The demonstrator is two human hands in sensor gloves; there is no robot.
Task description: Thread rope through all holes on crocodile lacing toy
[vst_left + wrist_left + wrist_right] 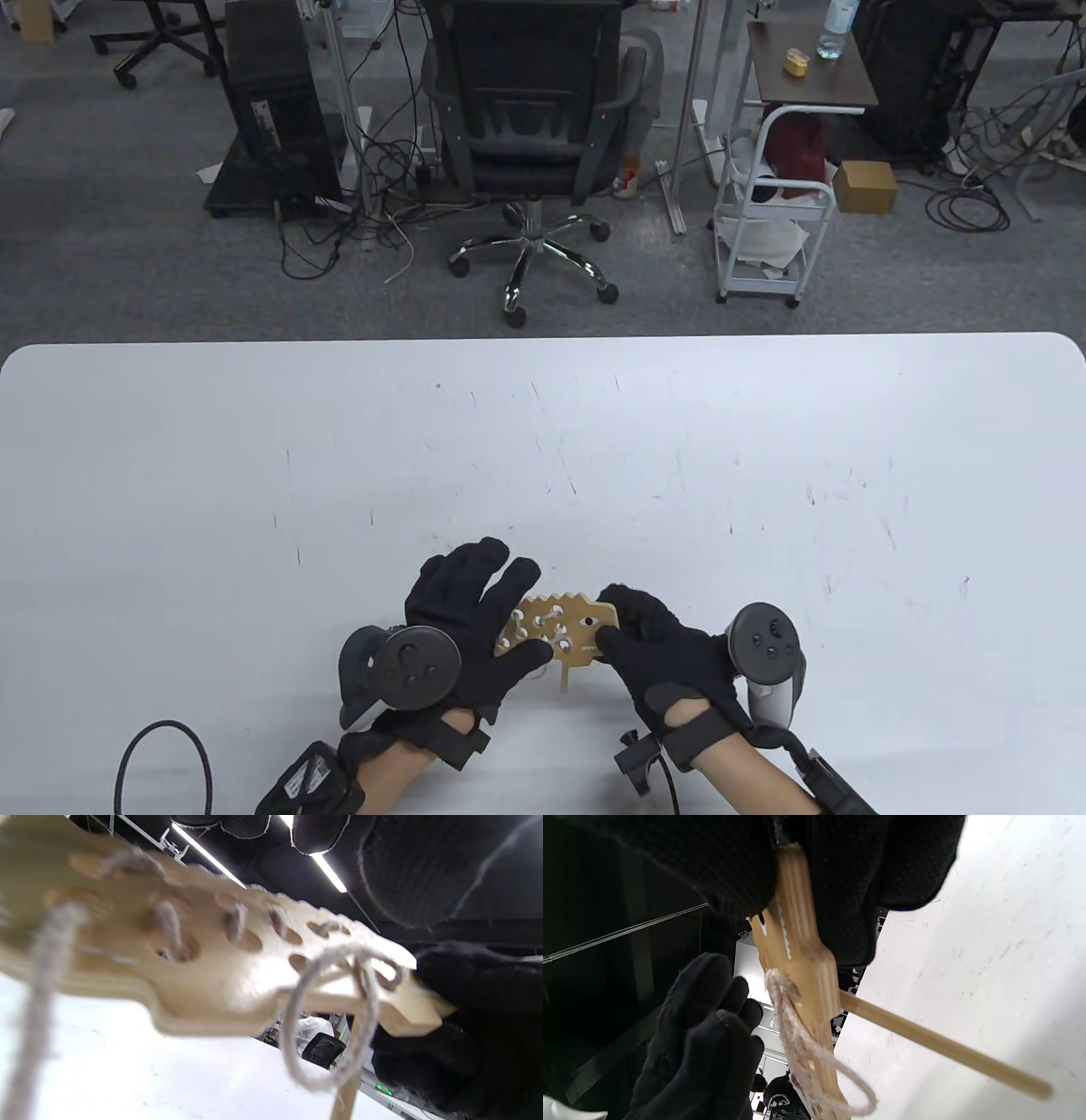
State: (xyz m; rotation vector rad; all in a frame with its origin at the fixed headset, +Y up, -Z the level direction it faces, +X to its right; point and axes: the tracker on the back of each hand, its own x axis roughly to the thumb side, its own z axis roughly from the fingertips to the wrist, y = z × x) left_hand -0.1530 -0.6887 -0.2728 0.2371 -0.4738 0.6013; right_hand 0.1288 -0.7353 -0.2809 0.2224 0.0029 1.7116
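The wooden crocodile lacing toy (556,630) is held just above the white table (543,458), near its front edge. My right hand (632,638) pinches the toy's right end (418,1014) between thumb and fingers. My left hand (485,613) has its fingers spread straight past the toy's left end, and its thumb lies on the top face. White rope (316,1027) runs through several holes and hangs in a loop beneath (818,1065). A wooden needle stick (946,1048) pokes down below the toy (562,679). Edge-on, the toy (801,959) sits beside the left hand's fingers (704,1035), which stand apart from it.
A black cable loop (161,764) lies on the table at the bottom left. Beyond the table's far edge stand an office chair (530,127) and a white cart (768,229).
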